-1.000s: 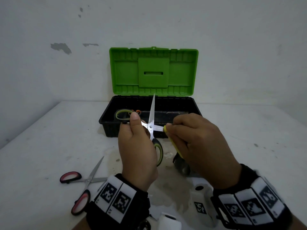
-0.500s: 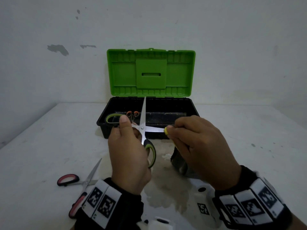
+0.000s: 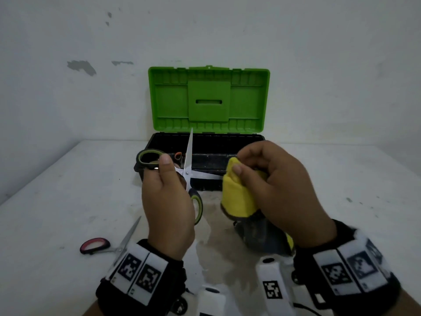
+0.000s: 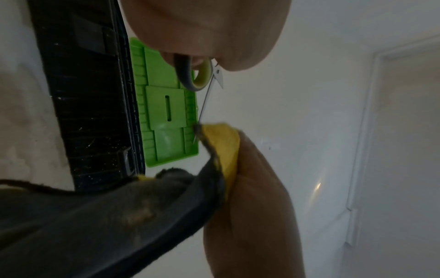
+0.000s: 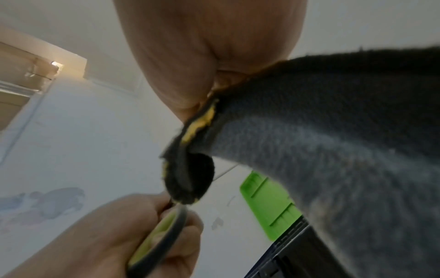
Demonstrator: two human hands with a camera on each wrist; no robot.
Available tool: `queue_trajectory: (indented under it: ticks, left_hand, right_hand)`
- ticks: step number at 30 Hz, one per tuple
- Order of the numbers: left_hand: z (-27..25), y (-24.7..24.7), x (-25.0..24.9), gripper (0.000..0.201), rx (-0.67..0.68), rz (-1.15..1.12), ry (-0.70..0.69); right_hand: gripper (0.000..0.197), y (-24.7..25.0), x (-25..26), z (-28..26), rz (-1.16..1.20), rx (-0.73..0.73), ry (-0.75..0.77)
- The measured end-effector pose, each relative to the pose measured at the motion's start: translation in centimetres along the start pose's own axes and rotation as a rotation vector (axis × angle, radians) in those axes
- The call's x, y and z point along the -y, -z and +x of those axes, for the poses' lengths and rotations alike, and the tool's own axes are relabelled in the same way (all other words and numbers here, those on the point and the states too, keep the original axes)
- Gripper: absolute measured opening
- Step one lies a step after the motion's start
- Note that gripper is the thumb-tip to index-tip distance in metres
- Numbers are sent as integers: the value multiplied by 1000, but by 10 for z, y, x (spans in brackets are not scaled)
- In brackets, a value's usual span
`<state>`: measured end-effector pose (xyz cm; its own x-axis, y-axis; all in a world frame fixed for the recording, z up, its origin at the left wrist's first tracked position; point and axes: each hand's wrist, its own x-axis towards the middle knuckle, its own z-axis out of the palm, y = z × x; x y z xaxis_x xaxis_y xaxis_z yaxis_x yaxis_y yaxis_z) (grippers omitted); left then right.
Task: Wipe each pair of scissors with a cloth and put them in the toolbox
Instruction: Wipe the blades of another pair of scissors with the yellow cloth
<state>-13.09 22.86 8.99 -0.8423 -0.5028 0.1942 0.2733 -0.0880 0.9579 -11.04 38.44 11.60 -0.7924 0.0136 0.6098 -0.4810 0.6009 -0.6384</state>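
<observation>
white table (image 3: 68, 190) and wall behind. far left, red scissors (image 3: 109, 247) lie flat beside the left wrist. left hand (image 3: 167, 208) fingers curl round the green scissors (image 3: 188, 176), held spread wide, one blade up, the other reaching right into the cloth (image 3: 237, 197). right hand (image 3: 282, 192) thumb and fingers pinch the yellow cloth around that blade tip. beyond the fingertips, toolbox (image 3: 205, 144) stands with lid up, orange handles inside.
</observation>
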Motion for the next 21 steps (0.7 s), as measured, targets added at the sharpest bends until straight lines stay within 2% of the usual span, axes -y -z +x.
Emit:
queue_trajectory:
  ticks: [6,9,12,14,17,21]
  left_hand:
    - [-7,-4,-3,39,21,-20,-30]
    - [-2,-2,-3,41,19,-61,16]
    - [-3,-2,-4,40,38,-97,49]
    - [-5,-3,-3,40,48,-97,48]
    - [-5,-4,-1,41,57,-62,23]
    - [-10,-5,-2,41,85,-69,-4]
  right_hand:
    - [5,-28,9,4,-161,85,185]
    - [10,-28,0,-2,-292,111,286]
    - [13,-28,-6,-7,-388,78,380]
    - [14,-28,-4,-7,-346,63,358]
    - [11,-25,5,-3,-210,67,240]
    - [8,-22,18,4,-59,-12,124]
